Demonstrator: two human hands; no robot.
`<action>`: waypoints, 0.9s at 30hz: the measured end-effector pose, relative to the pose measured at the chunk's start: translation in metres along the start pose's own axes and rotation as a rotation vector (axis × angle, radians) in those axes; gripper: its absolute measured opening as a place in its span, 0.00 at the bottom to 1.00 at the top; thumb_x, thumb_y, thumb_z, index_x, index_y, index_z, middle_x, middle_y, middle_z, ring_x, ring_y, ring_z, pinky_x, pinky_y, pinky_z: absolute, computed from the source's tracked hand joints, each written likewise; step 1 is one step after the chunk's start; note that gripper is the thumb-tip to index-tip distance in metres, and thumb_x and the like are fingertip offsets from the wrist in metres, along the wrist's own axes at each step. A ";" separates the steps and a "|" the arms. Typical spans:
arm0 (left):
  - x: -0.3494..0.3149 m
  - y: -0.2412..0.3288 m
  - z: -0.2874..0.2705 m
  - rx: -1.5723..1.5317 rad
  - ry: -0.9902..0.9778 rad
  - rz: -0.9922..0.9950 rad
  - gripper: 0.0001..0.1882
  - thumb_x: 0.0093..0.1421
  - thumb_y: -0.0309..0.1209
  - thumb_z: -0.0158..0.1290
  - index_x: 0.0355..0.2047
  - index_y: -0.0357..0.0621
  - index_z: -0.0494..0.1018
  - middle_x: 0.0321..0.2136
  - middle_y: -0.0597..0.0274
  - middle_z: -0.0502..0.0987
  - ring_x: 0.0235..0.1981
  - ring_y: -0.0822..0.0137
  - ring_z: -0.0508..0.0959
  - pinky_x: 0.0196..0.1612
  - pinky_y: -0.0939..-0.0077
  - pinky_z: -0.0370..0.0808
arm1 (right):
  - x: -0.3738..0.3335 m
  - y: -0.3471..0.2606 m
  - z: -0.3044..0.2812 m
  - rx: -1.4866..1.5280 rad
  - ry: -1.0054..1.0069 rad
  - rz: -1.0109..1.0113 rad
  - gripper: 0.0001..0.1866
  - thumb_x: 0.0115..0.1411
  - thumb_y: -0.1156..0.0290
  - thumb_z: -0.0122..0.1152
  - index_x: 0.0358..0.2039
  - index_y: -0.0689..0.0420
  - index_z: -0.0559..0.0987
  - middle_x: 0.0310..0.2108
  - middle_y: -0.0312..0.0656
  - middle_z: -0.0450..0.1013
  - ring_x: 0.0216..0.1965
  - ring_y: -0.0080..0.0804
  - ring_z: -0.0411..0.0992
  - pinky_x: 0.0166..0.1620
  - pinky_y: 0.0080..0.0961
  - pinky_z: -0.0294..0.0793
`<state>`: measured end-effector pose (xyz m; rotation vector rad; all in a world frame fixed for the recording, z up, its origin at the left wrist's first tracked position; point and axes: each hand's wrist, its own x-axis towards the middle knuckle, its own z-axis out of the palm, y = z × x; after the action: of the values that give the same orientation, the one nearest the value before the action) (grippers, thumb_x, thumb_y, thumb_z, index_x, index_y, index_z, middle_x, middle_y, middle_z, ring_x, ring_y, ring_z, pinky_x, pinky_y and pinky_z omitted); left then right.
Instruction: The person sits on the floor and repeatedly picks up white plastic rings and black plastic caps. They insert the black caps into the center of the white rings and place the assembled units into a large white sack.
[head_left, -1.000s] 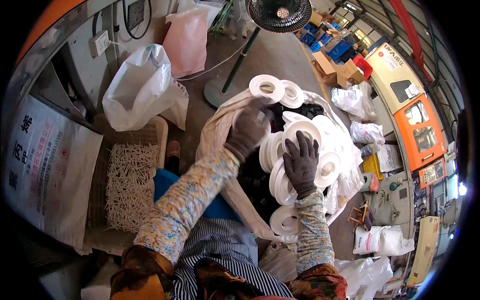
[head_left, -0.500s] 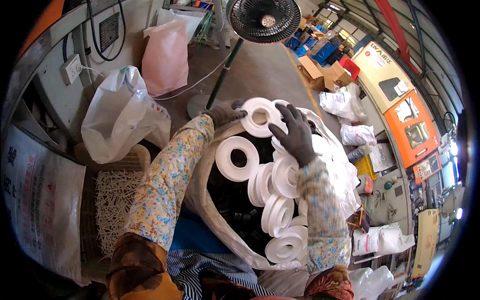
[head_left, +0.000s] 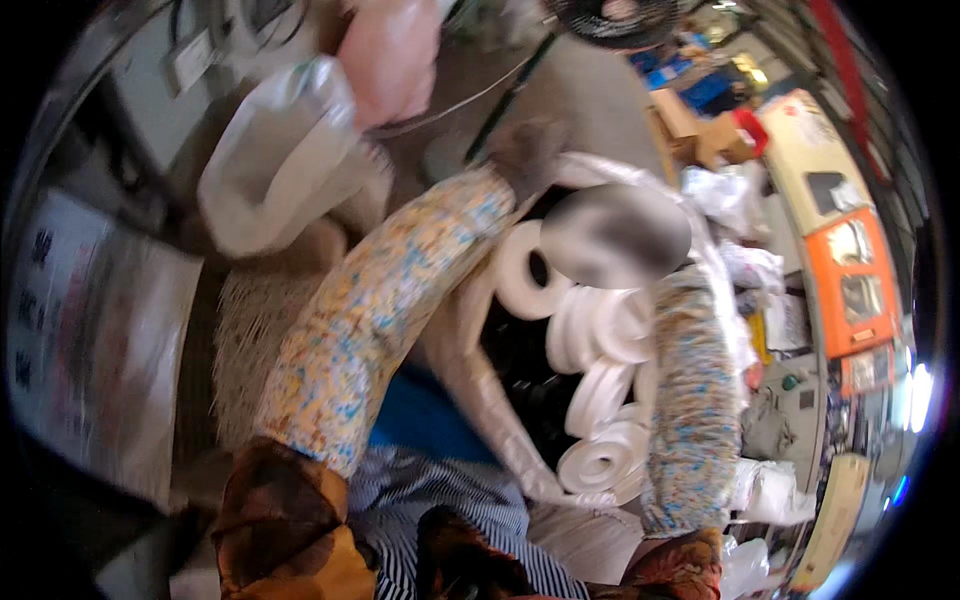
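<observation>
White plastic rings (head_left: 603,394) lie heaped in a large open white sack (head_left: 490,395), over small black parts (head_left: 508,345). One flat ring (head_left: 522,270) lies at the left of the heap. My left hand (head_left: 532,155), in a dark grey glove, is at the sack's far left rim; its fingers are blurred, so I cannot tell whether it holds anything. My right hand (head_left: 640,228) is over the far part of the rings, smeared by blur, and its fingers cannot be made out. Patterned sleeves cover both forearms.
To the left stand an open whitish bag (head_left: 245,190) and a basket of thin pale sticks (head_left: 245,335). A fan on a thin stand (head_left: 510,95) is beyond the sack, near a pink bag (head_left: 390,65). White bags (head_left: 775,490) and an orange-and-cream machine (head_left: 850,280) line the right.
The view has shifted and blurred, so the scene sits further right and higher at the fan. My right hand has come nearer over the rings; the ring between my hands no longer shows clearly.
</observation>
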<state>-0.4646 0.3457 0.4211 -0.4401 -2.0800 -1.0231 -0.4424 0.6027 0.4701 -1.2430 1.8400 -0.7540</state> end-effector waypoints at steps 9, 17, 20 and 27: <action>-0.228 -0.118 -0.252 -0.215 -0.450 -0.614 0.24 0.67 0.43 0.55 0.55 0.36 0.73 0.46 0.49 0.80 0.45 0.60 0.81 0.49 0.64 0.76 | -0.080 -0.098 0.041 -0.946 0.808 0.485 0.22 0.69 0.70 0.55 0.61 0.61 0.72 0.65 0.52 0.66 0.68 0.44 0.61 0.70 0.37 0.54; -0.604 -0.139 -0.160 -0.236 -0.302 -1.316 0.43 0.56 0.54 0.63 0.64 0.44 0.61 0.59 0.45 0.67 0.58 0.47 0.70 0.58 0.53 0.70 | -0.115 -0.112 0.153 -1.123 0.946 0.581 0.18 0.66 0.76 0.55 0.57 0.60 0.77 0.64 0.53 0.66 0.66 0.50 0.63 0.68 0.44 0.58; -0.612 -0.148 -0.147 -0.359 -0.228 -1.224 0.49 0.57 0.52 0.63 0.72 0.48 0.54 0.67 0.43 0.61 0.65 0.44 0.65 0.64 0.50 0.68 | -0.113 -0.123 0.184 -1.106 0.949 0.643 0.17 0.65 0.77 0.56 0.54 0.60 0.78 0.62 0.53 0.67 0.64 0.51 0.65 0.65 0.46 0.62; -0.573 -0.147 -0.246 -1.068 0.594 -1.319 0.36 0.63 0.33 0.60 0.69 0.49 0.58 0.62 0.47 0.67 0.61 0.49 0.70 0.62 0.49 0.71 | -0.110 -0.150 0.251 -0.946 0.988 0.623 0.15 0.66 0.73 0.54 0.52 0.62 0.79 0.60 0.55 0.69 0.63 0.54 0.65 0.65 0.48 0.62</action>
<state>-0.0601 0.0755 0.0044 0.8308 -0.9293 -2.5799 -0.1329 0.6414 0.4902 -0.6556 3.4150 -0.0544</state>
